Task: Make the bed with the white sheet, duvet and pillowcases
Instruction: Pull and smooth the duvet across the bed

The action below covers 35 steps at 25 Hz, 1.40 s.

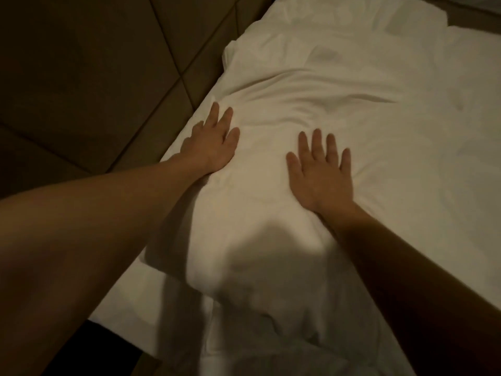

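A plump white pillow point(257, 226) in its pillowcase lies on the white bedding, close to the left edge of the bed. My left hand point(214, 142) presses flat on the pillow's left side with straight fingers. My right hand point(321, 169) lies flat on its top, fingers spread. Beyond the pillow the white duvet point(366, 77) covers the bed with soft creases. A strip of white sheet point(127, 308) shows below the pillow at the near left.
A dark padded headboard point(95, 77) with stitched panels runs along the left side of the bed. The duvet's far edge point(447, 25) ends at the top right, with darker fabric behind it. The room is dim.
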Motion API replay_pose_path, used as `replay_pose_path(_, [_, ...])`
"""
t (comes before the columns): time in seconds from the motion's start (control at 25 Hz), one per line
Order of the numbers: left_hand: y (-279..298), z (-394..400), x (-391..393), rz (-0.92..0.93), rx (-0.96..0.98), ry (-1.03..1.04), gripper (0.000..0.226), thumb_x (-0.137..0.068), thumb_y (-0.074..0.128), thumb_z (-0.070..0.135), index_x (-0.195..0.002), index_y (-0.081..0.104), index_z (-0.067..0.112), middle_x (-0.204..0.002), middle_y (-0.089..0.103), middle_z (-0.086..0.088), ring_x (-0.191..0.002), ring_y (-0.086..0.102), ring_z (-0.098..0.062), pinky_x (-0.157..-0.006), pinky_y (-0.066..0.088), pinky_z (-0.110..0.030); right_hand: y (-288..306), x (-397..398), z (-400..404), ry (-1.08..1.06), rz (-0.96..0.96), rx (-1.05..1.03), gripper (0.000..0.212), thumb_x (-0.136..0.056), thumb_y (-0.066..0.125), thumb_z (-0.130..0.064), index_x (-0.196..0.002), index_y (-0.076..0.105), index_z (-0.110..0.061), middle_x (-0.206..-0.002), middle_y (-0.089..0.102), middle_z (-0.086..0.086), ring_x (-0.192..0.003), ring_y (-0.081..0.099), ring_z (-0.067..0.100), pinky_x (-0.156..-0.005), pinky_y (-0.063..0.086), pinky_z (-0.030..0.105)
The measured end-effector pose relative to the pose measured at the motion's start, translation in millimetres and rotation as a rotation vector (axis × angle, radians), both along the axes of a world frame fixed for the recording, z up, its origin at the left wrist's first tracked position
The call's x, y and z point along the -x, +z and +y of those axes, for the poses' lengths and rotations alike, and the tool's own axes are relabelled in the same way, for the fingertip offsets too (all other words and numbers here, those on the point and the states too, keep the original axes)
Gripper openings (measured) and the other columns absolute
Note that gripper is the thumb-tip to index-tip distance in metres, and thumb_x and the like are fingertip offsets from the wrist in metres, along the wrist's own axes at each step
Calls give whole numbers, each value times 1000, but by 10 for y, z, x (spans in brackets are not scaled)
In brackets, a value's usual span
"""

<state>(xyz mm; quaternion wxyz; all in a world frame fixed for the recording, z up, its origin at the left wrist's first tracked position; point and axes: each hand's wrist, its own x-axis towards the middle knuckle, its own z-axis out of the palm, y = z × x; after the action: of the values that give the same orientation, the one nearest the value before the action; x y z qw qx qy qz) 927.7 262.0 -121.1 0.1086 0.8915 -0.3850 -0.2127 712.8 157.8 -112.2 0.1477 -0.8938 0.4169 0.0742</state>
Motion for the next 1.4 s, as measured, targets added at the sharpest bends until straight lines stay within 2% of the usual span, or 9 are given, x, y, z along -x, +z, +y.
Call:
replay_pose_path(0.2, [84,466,452,70,28,100,68,-100,23,66,-159,1,40,-167,-8,12,-149,17,-40,-120,18,-54,17,248,1004,62,-111,38,69,-101,2,-61,-159,-10,-28,-167,-14,3,-153,-17,25,-123,-10,49])
replay_pose_path(0.36, [156,903,712,166,86,291,93,-88,33,80,-159,-7,33,-168,3,3,-149,24,-36,-119,24,-52,-103,414,1474,97,-101,64,70,-99,0,-62,-159,-14,-28,-166,-18,2,-152,-21,24,-122,-12,50])
replay_pose_path(0.44, [194,1085,837,272,115,472,104,-85,43,82,-160,1,23,-164,19,-9,-144,33,-37,-116,31,-51,-117,470,1550,96,-111,68,70,-98,-2,-63,-158,-15,-29,-167,-18,2,-152,-21,24,-122,-12,51])
replay_pose_path(0.56, [132,1316,989,447,113,641,109,-77,49,87,-155,25,14,-153,41,-13,-134,45,-37,-108,38,-48,-168,537,1652,100,-115,90,71,-97,-3,-64,-158,-16,-29,-166,-18,2,-152,-20,24,-122,-11,51])
replay_pose_path(0.8, [-2,1322,849,625,99,643,134,-44,51,105,-149,41,22,-143,53,-8,-121,55,-34,-107,44,-48,-346,407,1629,60,-113,164,71,-100,4,-63,-159,-12,-28,-167,-15,3,-153,-19,24,-122,-13,51])
replay_pose_path(1.0, [20,1331,788,692,114,674,121,-55,62,94,-141,49,11,-136,58,-10,-112,58,-31,-92,45,-35,-349,297,1657,0,-90,145,71,-99,1,-65,-158,-15,-29,-166,-19,1,-151,-24,23,-120,-16,51])
replay_pose_path(1.12, [12,1346,712,581,145,642,100,-56,62,93,-114,63,12,-114,67,-8,-93,61,-27,-81,48,-34,-329,251,1671,-15,-58,146,72,-97,-1,-66,-158,-16,-30,-166,-20,0,-151,-24,23,-121,-16,51])
replay_pose_path(1.24, [107,1319,624,440,185,613,81,-57,63,92,-86,60,17,-97,68,-5,-85,62,-24,-72,48,-32,-232,153,1683,-51,-64,114,72,-97,-2,-68,-157,-19,-32,-165,-22,1,-151,-24,24,-121,-13,53])
replay_pose_path(1.4, [361,1370,552,359,236,582,80,-57,69,88,-86,57,15,-104,69,-7,-87,60,-23,-74,48,-32,-19,106,1805,-63,-88,54,69,-96,2,-70,-153,-24,-39,-164,-26,0,-151,-25,25,-121,-11,55])
